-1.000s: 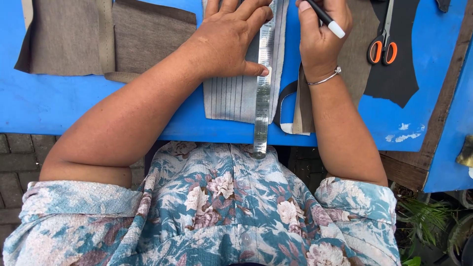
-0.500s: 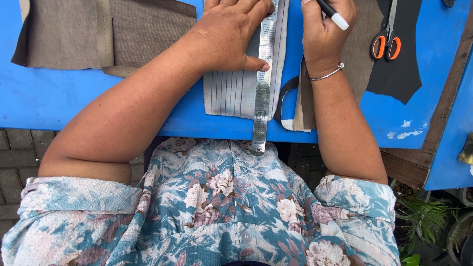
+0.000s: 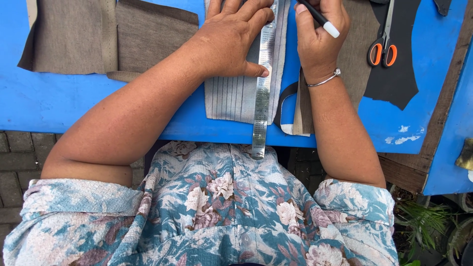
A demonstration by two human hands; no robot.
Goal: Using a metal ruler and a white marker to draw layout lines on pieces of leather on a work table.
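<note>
Fingers (image 3: 246, 15) of left hand (image 3: 229, 42) pin steel ruler (image 3: 261, 98), lengthwise toward person.

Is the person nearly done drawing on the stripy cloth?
Already laid out: the striped cloth lies flat on the blue table, with the metal ruler on it. In hand: the left hand presses the ruler down, and the right hand holds a pen. No drawn line shows. The scissors lie untouched.
</note>
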